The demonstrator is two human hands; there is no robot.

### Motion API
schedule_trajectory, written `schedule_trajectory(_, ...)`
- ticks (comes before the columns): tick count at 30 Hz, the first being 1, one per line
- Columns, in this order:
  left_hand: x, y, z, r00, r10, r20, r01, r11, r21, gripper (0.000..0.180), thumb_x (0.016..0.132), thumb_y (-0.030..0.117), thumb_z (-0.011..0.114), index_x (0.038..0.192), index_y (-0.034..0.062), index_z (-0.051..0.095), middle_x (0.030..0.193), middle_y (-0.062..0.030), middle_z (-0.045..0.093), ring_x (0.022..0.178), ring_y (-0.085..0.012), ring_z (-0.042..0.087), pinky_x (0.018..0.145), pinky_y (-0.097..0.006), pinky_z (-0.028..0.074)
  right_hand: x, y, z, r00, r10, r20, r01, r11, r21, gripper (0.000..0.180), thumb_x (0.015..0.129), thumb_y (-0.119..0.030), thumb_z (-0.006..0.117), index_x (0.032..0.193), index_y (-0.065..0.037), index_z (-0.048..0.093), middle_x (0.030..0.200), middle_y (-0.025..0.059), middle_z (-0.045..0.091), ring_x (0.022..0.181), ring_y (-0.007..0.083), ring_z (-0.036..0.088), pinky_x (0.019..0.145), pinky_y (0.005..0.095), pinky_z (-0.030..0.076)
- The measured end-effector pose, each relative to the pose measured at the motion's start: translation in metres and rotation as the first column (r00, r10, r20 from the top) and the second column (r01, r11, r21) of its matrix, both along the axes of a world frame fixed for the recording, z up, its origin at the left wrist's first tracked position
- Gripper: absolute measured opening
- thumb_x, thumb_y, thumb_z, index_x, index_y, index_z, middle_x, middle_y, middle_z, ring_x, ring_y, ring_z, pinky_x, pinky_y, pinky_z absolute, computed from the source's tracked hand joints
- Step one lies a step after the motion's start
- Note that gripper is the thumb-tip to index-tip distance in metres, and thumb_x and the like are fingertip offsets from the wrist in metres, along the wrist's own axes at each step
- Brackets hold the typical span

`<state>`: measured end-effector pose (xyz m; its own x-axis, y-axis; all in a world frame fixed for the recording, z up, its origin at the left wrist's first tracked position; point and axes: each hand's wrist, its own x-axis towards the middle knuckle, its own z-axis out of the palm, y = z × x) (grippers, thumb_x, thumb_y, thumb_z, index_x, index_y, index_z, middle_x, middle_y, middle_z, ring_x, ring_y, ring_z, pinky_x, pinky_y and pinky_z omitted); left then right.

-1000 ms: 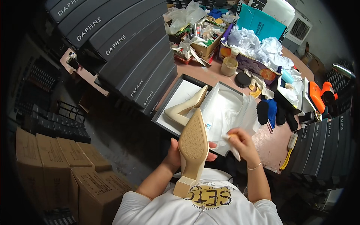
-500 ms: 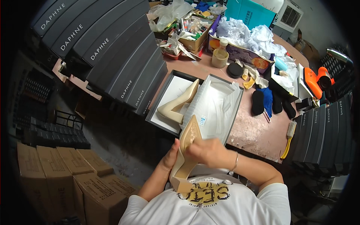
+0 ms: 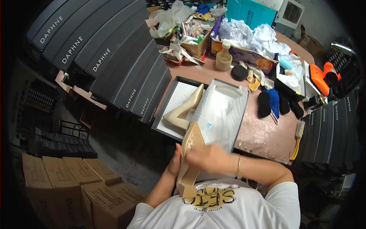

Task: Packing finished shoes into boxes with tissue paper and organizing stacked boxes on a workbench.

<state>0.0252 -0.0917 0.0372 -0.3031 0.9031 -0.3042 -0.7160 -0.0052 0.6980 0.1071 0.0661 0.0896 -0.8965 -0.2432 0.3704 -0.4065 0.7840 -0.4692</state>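
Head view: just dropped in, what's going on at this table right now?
A person holds a beige high-heeled shoe sole-up in front of their chest. The left hand supports it from the side, and the right hand lies across its sole. Its mate, the other beige heel, lies in the open shoe box beside white wrapping paper. The box sits on a cluttered pink table, with a row of dark shoe boxes stacked to the left.
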Motion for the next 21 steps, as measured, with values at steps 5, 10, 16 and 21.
schedule_trajectory(5,0.009,0.000,0.000,0.983,0.146,0.108,-0.148,0.989,0.007,0.088,0.090,0.071,0.030,0.139,-0.0009,0.035,0.130,-0.0148,0.052,0.118,-0.0252,0.053,0.098,-0.039,0.044,0.016,0.013,-0.007,0.979,-0.020,0.205,0.025,1.000,-0.018,0.018,0.081,-0.022,0.060,0.086,-0.008,0.050,0.076,0.0104,0.059,0.062,0.0316,0.063,0.049,0.0414,0.049)
schedule_trajectory(10,-0.003,-0.008,-0.044,0.960,-0.166,0.226,0.098,0.953,0.286,0.088,0.088,0.075,0.026,0.138,0.0032,0.038,0.122,-0.0151,0.056,0.108,-0.0266,0.058,0.091,-0.040,0.050,0.012,0.029,-0.008,0.991,-0.133,0.016,0.133,0.991,-0.017,0.013,0.081,-0.019,0.058,0.083,-0.009,0.050,0.074,0.0066,0.054,0.057,0.0259,0.060,0.050,0.0370,0.050)
schedule_trajectory(16,0.011,0.002,-0.016,0.980,0.088,0.179,-0.086,0.996,-0.019,0.090,0.086,0.077,0.028,0.128,-0.0005,0.044,0.106,-0.0182,0.062,0.086,-0.0287,0.066,0.071,-0.039,0.056,0.017,0.013,-0.024,0.993,-0.116,0.006,0.116,0.990,-0.074,0.011,0.082,-0.019,0.058,0.086,-0.010,0.054,0.072,0.0069,0.055,0.059,0.0265,0.060,0.049,0.0369,0.049)
schedule_trajectory(21,0.024,0.024,0.017,0.805,0.479,0.351,-0.393,0.872,-0.291,0.087,0.087,0.076,0.024,0.129,0.0021,0.044,0.102,-0.0224,0.062,0.077,-0.0333,0.066,0.064,-0.043,0.057,0.026,0.002,-0.003,0.998,-0.001,-0.055,0.003,0.999,0.035,0.015,0.081,-0.018,0.058,0.091,-0.009,0.052,0.080,0.0093,0.057,0.066,0.0288,0.065,0.052,0.0372,0.052)
